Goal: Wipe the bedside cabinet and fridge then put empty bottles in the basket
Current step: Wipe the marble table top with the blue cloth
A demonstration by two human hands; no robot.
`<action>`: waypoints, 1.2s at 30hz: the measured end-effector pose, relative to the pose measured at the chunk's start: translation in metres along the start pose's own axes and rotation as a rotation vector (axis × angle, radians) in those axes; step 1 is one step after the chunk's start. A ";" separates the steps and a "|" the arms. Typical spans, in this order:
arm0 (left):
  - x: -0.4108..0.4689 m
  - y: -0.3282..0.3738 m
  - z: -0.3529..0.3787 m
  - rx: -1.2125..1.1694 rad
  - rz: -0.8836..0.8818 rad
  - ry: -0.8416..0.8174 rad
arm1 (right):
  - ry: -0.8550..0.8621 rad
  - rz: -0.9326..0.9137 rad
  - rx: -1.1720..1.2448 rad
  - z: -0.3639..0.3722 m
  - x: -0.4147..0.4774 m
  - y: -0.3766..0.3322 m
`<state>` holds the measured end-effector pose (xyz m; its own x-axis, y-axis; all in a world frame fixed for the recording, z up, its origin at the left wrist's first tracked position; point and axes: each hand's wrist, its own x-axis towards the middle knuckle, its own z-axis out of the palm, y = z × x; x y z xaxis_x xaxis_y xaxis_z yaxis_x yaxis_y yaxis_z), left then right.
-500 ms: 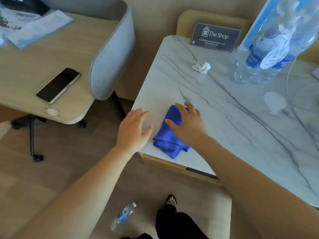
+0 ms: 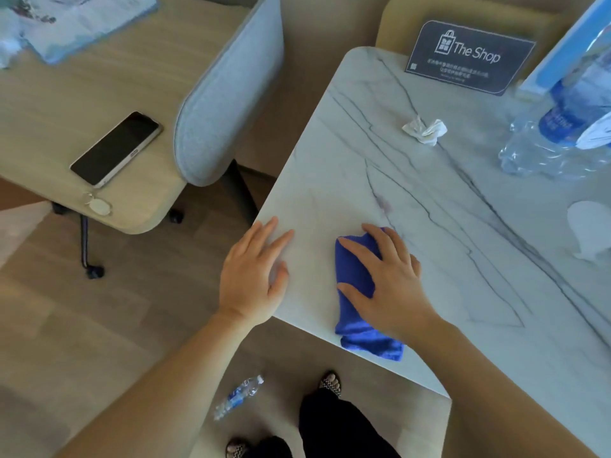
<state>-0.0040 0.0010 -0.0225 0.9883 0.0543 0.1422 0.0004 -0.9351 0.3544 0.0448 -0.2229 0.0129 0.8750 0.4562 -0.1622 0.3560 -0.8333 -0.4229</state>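
The right hand [image 2: 390, 285] lay flat, fingers spread, pressing the blue cloth [image 2: 355, 282] onto the tabletop [image 2: 429, 209]. The cloth's length ran away from the near edge. Just left of the cloth, the left hand [image 2: 254, 276] rested open. Well beyond the cloth, to the right, stood a crumpled bottle [image 2: 555, 140].

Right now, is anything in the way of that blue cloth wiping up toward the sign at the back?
Yes. A crumpled tissue lies on the marble top between the blue cloth, under the right hand, and the sign. Further right are plastic bottles.
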 end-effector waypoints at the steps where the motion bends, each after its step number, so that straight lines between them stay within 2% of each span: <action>1: 0.000 -0.001 0.000 -0.001 -0.001 -0.004 | 0.022 0.068 -0.002 0.005 -0.001 -0.007; 4: -0.001 -0.002 0.002 0.005 0.008 -0.004 | 0.191 0.187 -0.038 0.025 0.000 -0.033; 10: 0.001 -0.004 0.002 0.002 0.039 -0.002 | 0.341 0.350 -0.117 0.037 0.000 -0.036; 16: 0.001 -0.004 0.001 -0.016 0.041 -0.041 | 0.430 0.336 -0.153 0.039 -0.012 -0.038; 19: 0.000 -0.002 -0.006 0.032 0.031 -0.157 | 0.444 0.331 -0.125 0.037 -0.029 -0.045; 23: -0.023 -0.002 -0.030 -0.024 0.060 -0.378 | 0.363 0.482 0.191 0.030 -0.082 -0.071; 31: -0.147 0.001 -0.094 -0.168 0.326 -0.356 | 0.560 0.645 0.382 0.062 -0.232 -0.151; 36: -0.192 0.015 -0.099 -0.190 0.429 -0.385 | 0.619 0.753 0.376 0.085 -0.303 -0.170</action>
<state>-0.2093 0.0115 0.0469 0.8782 -0.4777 -0.0233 -0.4026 -0.7648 0.5031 -0.3084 -0.1932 0.0583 0.8810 -0.4694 -0.0591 -0.3838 -0.6359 -0.6695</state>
